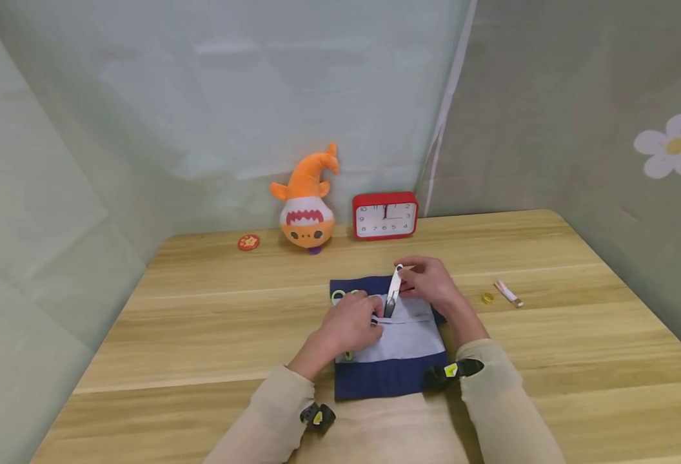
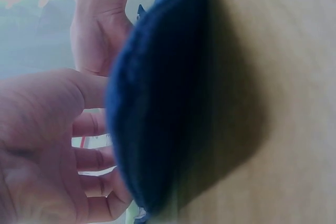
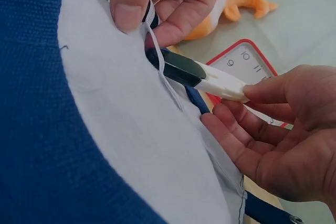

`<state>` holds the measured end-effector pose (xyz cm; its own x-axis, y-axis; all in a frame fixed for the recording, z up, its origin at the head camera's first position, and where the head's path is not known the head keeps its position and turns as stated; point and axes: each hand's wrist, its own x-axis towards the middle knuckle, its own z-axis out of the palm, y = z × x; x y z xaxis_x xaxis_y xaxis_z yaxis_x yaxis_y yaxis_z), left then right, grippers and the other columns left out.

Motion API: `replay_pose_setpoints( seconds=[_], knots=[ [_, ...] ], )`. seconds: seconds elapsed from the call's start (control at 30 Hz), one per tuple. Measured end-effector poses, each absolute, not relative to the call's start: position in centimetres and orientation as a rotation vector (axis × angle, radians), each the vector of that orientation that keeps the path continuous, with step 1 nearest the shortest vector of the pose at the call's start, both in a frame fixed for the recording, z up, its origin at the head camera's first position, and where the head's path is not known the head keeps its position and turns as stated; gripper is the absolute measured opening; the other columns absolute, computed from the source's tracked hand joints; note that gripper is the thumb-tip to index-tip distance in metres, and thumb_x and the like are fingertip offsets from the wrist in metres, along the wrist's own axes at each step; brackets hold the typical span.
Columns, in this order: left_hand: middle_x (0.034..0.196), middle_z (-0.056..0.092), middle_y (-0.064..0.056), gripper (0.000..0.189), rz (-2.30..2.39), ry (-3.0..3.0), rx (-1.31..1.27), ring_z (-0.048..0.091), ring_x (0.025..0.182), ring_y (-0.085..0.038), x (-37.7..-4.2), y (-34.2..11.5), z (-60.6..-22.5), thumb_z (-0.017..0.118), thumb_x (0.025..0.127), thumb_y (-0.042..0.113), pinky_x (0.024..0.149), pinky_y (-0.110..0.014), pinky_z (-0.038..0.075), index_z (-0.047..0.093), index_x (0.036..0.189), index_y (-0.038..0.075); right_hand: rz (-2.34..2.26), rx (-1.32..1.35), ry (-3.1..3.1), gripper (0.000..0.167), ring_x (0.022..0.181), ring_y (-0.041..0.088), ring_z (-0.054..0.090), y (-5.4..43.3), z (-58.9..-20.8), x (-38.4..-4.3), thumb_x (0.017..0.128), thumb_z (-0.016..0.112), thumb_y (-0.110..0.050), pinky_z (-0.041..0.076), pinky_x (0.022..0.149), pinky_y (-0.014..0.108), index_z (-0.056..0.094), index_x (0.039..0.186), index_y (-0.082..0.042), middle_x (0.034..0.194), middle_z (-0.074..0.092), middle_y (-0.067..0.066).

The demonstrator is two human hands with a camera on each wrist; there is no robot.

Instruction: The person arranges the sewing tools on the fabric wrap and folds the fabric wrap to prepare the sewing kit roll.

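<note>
A blue cloth roll-up pouch (image 1: 369,381) with a light grey inner pocket panel (image 3: 121,114) lies spread on the table. My left hand (image 1: 353,323) pinches the pocket's edge, thumb on the front and fingers behind, as the right wrist view shows. Between thumb and fingers my right hand (image 1: 430,281) holds a slim white tool (image 3: 223,85) with a black end and a small hole at its top; its exact kind is unclear. That black end sits inside the pocket mouth. Pale green loops (image 1: 338,296), like scissor handles, show beside my left hand.
Behind the pouch stand an orange plush shark (image 1: 307,206) and a red clock (image 1: 385,217). A red round disc (image 1: 249,242) lies back left. To the right are a small yellow ring (image 1: 488,298) and a narrow pinkish-white strip (image 1: 509,294).
</note>
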<state>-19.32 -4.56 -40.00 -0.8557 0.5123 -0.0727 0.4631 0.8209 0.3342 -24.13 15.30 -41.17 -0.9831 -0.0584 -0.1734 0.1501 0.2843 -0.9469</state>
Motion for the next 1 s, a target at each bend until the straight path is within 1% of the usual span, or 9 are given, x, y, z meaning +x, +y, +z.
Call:
replay_pose_setpoints(
  seconds=[0.2,0.33,0.47,0.63,0.83,1.0],
  knots=[
    [0.096,0.063,-0.003,0.013,0.459,2.848,0.777,0.055,0.087,-0.020,-19.34,-4.47,-39.98,0.076,0.094,0.023,0.076,-0.033,0.046,0.069,0.101,0.015,-1.681,0.064,2.426,0.036,0.085,0.022,0.065,15.21,-41.04,-24.20,0.105,0.061,-0.010,0.061,0.077,0.029,0.064,0.140,-0.002,0.109,0.069,0.018],
    [0.093,0.062,-0.002,0.011,0.460,2.854,0.783,0.054,0.085,-0.020,-19.35,-4.43,-39.97,0.075,0.095,0.022,0.073,-0.032,0.044,0.067,0.100,0.016,-1.658,0.036,2.436,0.034,0.084,0.021,0.064,15.01,-40.94,-24.29,0.104,0.064,-0.010,0.060,0.075,0.029,0.064,0.136,0.000,0.107,0.068,0.017],
    [0.093,0.062,-0.001,0.010,0.449,2.861,0.783,0.054,0.084,-0.019,-19.27,-4.43,-39.96,0.074,0.097,0.023,0.072,-0.031,0.044,0.067,0.099,0.016,-1.641,0.013,2.445,0.028,0.083,0.019,0.066,14.94,-41.01,-24.29,0.103,0.065,-0.009,0.059,0.073,0.029,0.063,0.130,0.000,0.107,0.071,0.018],
    [0.091,0.060,-0.001,0.009,0.470,2.856,0.771,0.054,0.083,-0.019,-19.22,-4.44,-40.00,0.072,0.097,0.022,0.070,-0.031,0.043,0.065,0.098,0.016,-1.596,-0.040,2.476,0.027,0.080,0.018,0.066,14.86,-41.20,-24.25,0.102,0.067,-0.008,0.057,0.072,0.028,0.064,0.127,0.000,0.109,0.074,0.020],
    [0.091,0.060,-0.001,0.010,0.496,2.849,0.734,0.054,0.083,-0.019,-19.23,-4.39,-40.10,0.073,0.097,0.021,0.070,-0.030,0.043,0.065,0.099,0.015,-1.518,-0.110,2.501,0.025,0.077,0.020,0.062,14.73,-41.00,-24.07,0.100,0.068,-0.009,0.051,0.069,0.029,0.067,0.125,-0.004,0.098,0.073,0.013],
    [0.090,0.059,-0.001,0.012,0.510,2.846,0.711,0.054,0.083,-0.020,-19.28,-4.34,-40.13,0.073,0.097,0.022,0.069,-0.031,0.042,0.063,0.099,0.015,-1.448,-0.240,2.517,0.023,0.079,0.021,0.061,14.60,-40.87,-24.04,0.099,0.068,-0.008,0.048,0.069,0.030,0.069,0.121,-0.002,0.093,0.071,0.012]
  ],
)
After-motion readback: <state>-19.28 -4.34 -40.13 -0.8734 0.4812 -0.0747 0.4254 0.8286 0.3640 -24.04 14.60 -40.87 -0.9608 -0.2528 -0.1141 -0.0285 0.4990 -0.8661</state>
